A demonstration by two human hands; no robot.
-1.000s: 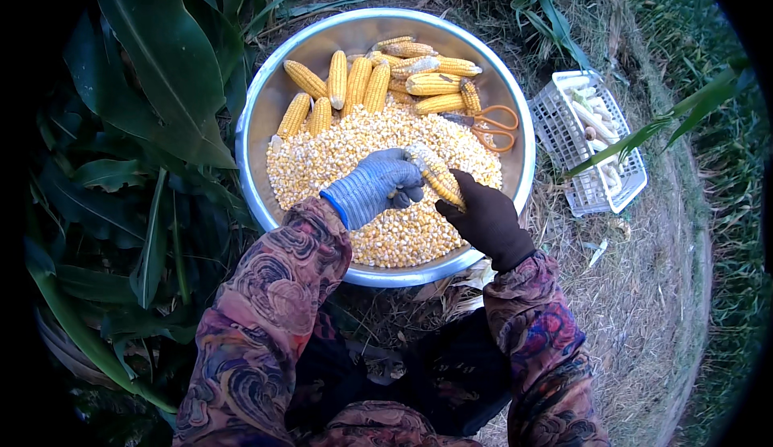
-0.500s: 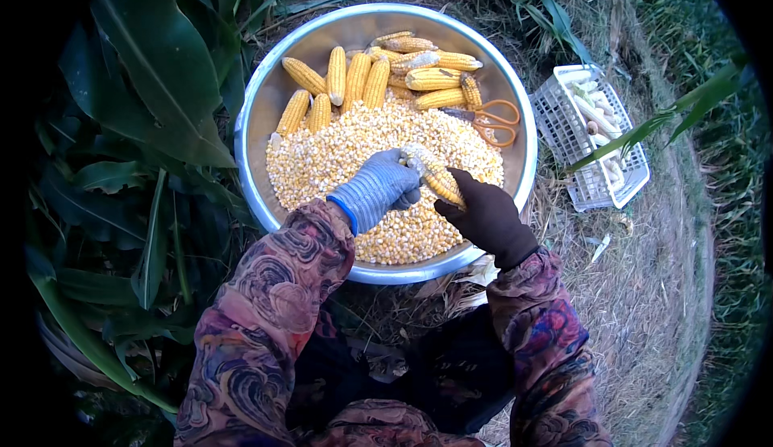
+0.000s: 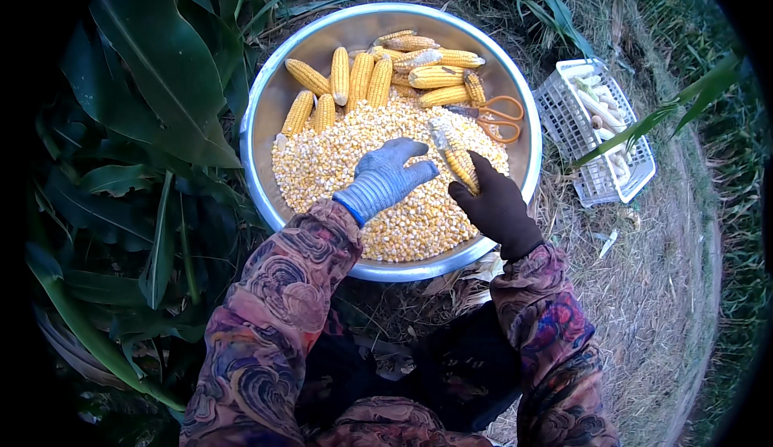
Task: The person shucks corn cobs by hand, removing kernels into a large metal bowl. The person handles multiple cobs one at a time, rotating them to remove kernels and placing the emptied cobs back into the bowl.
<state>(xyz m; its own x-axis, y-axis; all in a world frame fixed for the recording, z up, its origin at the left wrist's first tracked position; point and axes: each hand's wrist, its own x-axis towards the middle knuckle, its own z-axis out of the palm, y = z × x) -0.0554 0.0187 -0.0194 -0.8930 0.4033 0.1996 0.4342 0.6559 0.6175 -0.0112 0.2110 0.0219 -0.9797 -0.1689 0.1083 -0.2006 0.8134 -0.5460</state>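
Note:
My right hand [image 3: 498, 207], in a dark brown glove, grips the near end of a partly shelled corn cob [image 3: 456, 157]. Pale bare core shows at the cob's far end; yellow kernels cover the rest. My left hand [image 3: 386, 175], in a grey-blue knitted glove, hovers just left of the cob with thumb and fingers apart, holding nothing. Beneath both hands, loose corn kernels [image 3: 354, 157] are heaped in a wide metal basin [image 3: 256, 101]. Several whole yellow corn cobs [image 3: 378, 83] lie along the basin's far side.
Orange-handled scissors [image 3: 501, 118] rest at the basin's right, among the cobs and kernels. Outside, a white plastic basket [image 3: 570, 165] holds several pale cobs. Large green corn leaves [image 3: 161, 68] crowd the left side. Dry straw [image 3: 628, 302] covers the ground at right.
My left hand has come off the cob, its fingers spreading. The cob, still in my right hand, has shifted right and tilted more upright in the view.

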